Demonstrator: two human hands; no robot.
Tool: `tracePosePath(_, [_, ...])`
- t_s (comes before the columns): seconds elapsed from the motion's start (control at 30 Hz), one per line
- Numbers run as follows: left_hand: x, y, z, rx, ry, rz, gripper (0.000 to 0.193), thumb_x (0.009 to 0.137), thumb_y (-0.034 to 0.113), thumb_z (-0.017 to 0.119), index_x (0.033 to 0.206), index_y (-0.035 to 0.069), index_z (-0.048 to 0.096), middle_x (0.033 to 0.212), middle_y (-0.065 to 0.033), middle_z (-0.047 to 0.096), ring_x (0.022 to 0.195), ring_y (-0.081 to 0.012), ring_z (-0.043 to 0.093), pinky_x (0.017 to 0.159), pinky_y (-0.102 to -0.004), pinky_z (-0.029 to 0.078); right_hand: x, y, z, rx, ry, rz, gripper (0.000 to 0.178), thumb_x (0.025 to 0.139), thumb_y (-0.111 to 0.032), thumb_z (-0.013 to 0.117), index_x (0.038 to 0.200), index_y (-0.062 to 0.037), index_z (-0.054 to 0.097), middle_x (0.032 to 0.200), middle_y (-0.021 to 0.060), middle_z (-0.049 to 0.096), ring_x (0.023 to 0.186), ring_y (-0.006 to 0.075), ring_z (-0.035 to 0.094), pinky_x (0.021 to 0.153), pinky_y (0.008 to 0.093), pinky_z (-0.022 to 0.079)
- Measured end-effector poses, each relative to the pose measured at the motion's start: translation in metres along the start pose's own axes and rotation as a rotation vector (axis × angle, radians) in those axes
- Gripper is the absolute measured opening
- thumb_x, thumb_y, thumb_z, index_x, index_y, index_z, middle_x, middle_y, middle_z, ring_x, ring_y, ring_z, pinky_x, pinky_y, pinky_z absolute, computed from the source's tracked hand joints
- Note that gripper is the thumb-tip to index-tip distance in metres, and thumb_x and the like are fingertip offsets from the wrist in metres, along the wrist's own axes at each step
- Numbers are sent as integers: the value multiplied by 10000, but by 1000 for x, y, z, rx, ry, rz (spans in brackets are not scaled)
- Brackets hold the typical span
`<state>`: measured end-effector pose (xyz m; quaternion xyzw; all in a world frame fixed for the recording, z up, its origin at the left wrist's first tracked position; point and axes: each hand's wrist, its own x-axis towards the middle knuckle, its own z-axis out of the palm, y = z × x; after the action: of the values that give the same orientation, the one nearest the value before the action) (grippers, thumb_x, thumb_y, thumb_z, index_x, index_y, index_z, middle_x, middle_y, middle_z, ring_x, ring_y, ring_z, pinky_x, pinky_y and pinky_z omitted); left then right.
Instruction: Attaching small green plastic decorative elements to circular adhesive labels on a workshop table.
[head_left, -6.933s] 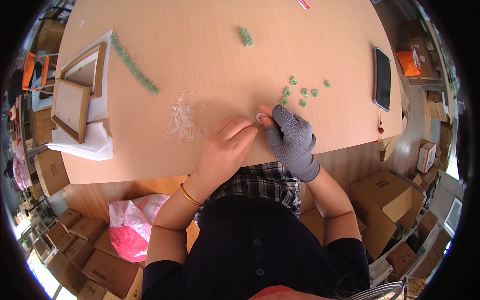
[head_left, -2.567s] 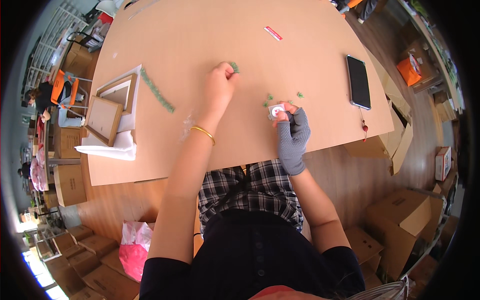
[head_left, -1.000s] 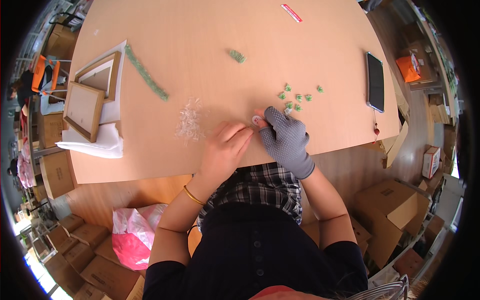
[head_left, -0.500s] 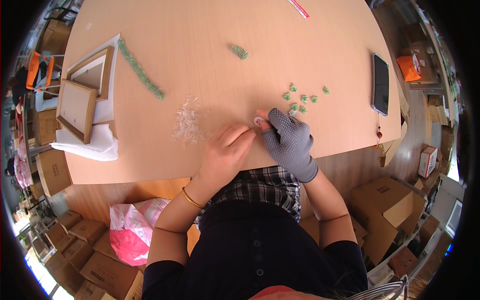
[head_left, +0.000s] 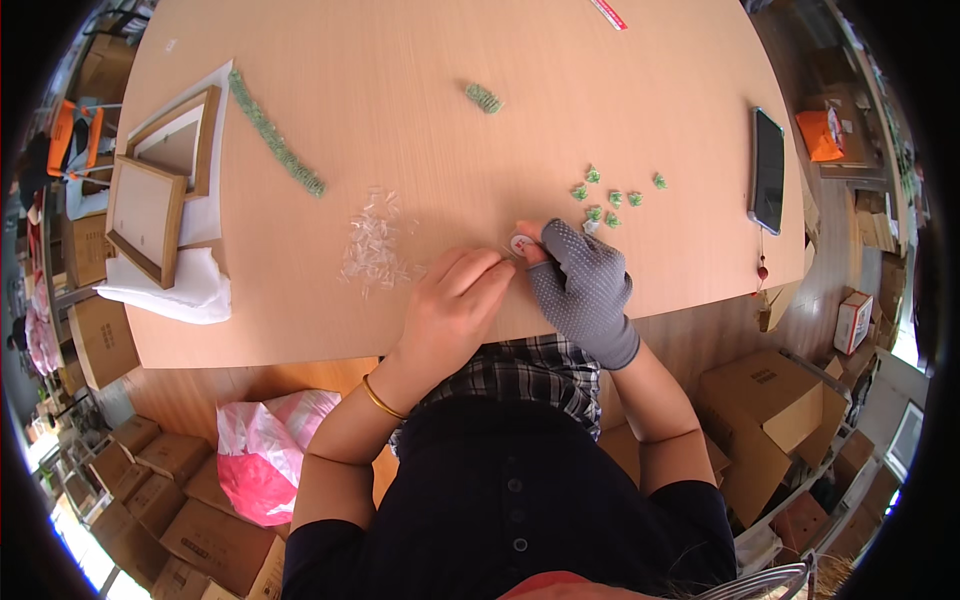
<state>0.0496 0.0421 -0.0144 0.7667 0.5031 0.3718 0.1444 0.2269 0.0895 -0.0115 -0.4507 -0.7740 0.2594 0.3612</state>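
Note:
My right hand point(head_left: 585, 285), in a grey dotted fingerless glove, pinches a small round white piece point(head_left: 520, 243) on the wooden table point(head_left: 400, 130). My bare left hand point(head_left: 450, 310), with a gold bangle at the wrist, has its fingertips drawn together right beside that piece, touching it or something tiny that I cannot make out. Just beyond the right hand lie several small green beads point(head_left: 612, 195). To the left of my left hand sits a loose pile of clear plastic bits point(head_left: 375, 250).
A long green beaded strand point(head_left: 275, 135) and a short green coil point(head_left: 484, 97) lie farther out. Two wooden picture frames point(head_left: 160, 180) rest on white cloth at the left. A dark phone point(head_left: 768, 170) lies at the right. Cardboard boxes and a pink bag point(head_left: 265, 455) stand on the floor.
Earlier my left hand reached out to the short green coil, then came back. Over the last second both hands stay together at the near edge with only slight shifts.

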Motion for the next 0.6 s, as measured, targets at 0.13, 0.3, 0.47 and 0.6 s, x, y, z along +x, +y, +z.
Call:
tracePosePath(0.13, [-1,0,0,0,-2,-3,224,765,-47,740,982,-9,695,1002,-94,649,891,-277,664,764,-380,566,0,-1,-1,8,-24,22,194,878,-11,763,1065,-35,718,856,134,746,701,306,731,616,357,577])
tracePosePath(0.3, [-2,0,0,2,-17,-6,232,766,-51,734,990,-7,691,1004,-98,647,898,-280,665,769,-378,565,0,0,-1,11,-21,0,214,875,-2,757,1084,-35,721,854,130,746,702,307,731,619,359,578])
tracePosePath(0.47, [1,3,0,-18,11,-32,179,792,-49,771,959,-6,723,966,-95,682,827,-284,661,723,-388,549,1,0,-2,2,-19,-13,205,875,-8,759,1074,-32,720,841,135,736,686,317,719,604,364,569])
tracePosePath(0.6, [1,2,-1,-27,9,-35,185,790,-51,772,962,-6,724,968,-97,683,831,-284,666,721,-382,552,3,0,-2,-12,-50,-5,188,875,-21,763,1058,-32,720,813,143,717,668,325,703,589,372,559])
